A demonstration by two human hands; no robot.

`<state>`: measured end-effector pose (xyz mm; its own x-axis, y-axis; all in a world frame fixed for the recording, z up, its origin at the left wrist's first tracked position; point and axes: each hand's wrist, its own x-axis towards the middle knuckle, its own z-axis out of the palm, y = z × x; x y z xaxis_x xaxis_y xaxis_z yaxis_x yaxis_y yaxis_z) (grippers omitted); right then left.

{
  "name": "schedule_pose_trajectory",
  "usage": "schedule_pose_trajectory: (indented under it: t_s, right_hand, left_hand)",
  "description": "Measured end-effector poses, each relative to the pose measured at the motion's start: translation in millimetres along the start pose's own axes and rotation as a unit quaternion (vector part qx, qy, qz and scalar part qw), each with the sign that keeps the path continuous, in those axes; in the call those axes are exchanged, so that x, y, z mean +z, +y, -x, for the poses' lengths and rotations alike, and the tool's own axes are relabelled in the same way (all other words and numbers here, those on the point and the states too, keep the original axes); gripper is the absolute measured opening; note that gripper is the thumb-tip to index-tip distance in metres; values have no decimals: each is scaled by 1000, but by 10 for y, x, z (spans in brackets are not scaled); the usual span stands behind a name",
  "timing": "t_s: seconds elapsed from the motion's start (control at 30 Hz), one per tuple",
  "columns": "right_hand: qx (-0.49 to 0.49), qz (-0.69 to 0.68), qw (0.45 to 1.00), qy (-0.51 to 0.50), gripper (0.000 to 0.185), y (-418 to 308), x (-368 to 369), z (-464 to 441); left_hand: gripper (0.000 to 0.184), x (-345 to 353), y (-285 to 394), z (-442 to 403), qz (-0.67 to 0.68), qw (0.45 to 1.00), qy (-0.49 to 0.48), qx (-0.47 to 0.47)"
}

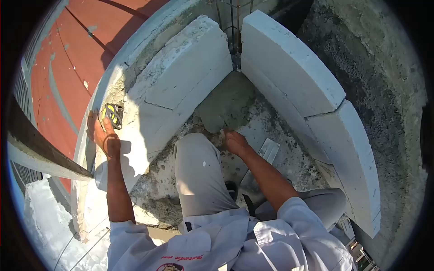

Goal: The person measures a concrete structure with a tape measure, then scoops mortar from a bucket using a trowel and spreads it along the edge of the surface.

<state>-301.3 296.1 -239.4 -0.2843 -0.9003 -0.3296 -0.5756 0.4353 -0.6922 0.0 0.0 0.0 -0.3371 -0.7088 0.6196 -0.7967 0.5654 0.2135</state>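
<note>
Yellow-and-black tape measure (113,116) sits at left beside the left hand (105,137), fingers apart, likely bracing on the wall (129,147); at centre, the right hand (235,143) clamps a trowel (211,122) low against mortar (235,92).

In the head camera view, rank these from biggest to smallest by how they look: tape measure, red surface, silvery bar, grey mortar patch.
1. Red surface
2. Grey mortar patch
3. Silvery bar
4. Tape measure
</note>
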Motion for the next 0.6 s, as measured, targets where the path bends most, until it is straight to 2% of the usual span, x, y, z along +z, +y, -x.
schedule_pose_trajectory:
  t_s: [0.07,0.17,0.27,0.37,0.47,0.6]
  right_hand:
    - [-1,43,999,-22,34,-59,-136,14]
    - [11,105,994,3,37,76,-405,140]
    - [82,104,986,102,40,461,-496,191]
    - [124,100,978,133,45,749,-678,293]
    - [136,45,973,181,49,901,-797,246]
    - [121,-55,973,187,51,1169,-733,-26]
  left_hand:
    - [59,-9,20,0,-31,999,3,17]
    - [59,4,-15,23,-28,1000,-7,4]
    - [59,-14,11,-2,-18,1000,4,20]
    - [59,30,-51,0,-25,1000,2,15]
    - [61,-6,-32,0,-13,1000,-23,-15]
    - [61,-31,81,-22,-40,998,12,41]
